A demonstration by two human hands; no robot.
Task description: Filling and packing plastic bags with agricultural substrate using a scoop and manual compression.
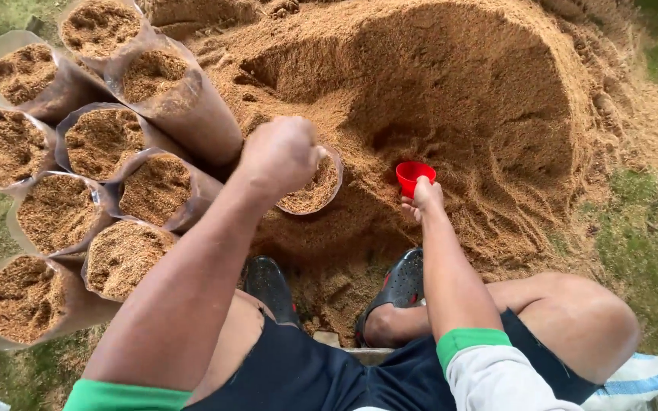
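My left hand [279,156] is a closed fist at the rim of a clear plastic bag [318,189] partly filled with brown sawdust; the fist hides part of the bag's rim. My right hand [421,199] grips a small red cup [413,176], held against the slope of a large sawdust heap [451,91]. The cup's mouth faces up and looks empty. Both hands work just beyond my feet in black shoes [401,285].
Several filled clear bags [123,255] of sawdust lean together at the left, on grass. The heap fills the middle and top. Grass [649,243] lies to the right. A white sack with a blue stripe [637,380] sits by my right knee.
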